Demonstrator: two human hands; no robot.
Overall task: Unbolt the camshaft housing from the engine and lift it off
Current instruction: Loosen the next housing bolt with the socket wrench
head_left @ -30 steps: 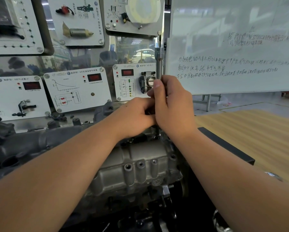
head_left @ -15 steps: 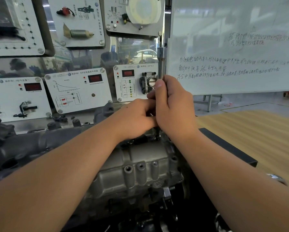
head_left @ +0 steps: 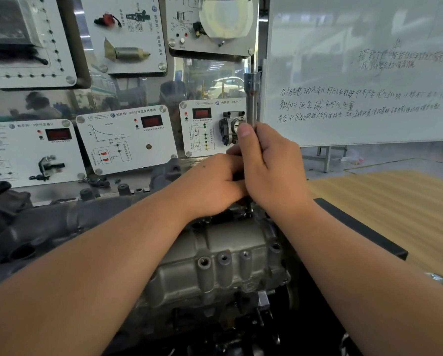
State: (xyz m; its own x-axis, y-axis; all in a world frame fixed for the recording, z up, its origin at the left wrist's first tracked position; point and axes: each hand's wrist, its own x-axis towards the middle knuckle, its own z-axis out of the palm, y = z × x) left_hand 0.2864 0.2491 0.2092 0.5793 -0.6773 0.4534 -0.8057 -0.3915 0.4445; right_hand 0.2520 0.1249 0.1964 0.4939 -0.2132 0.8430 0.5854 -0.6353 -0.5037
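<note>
The grey cast camshaft housing [head_left: 223, 263] lies on top of the engine, low in the middle of the view, with several bolt bosses along its near side. A long steel socket wrench [head_left: 252, 98] stands upright over the housing's far edge. My right hand [head_left: 271, 165] grips its shaft, thumb up along the metal. My left hand [head_left: 215, 181] is curled against the lower part of the same tool, just left of the right hand. The tool's lower tip [head_left: 248, 209] shows under my hands at the housing; the bolt itself is hidden.
Sensor training panels [head_left: 128, 142] stand upright right behind the engine. A whiteboard [head_left: 364, 73] with handwriting fills the upper right. A dark intake part [head_left: 43, 227] lies left of the housing. A wooden tabletop [head_left: 384, 201] with a black edge extends to the right.
Both hands stay clamped on the upright wrench. They have shifted only slightly, and the view has drifted a little.
</note>
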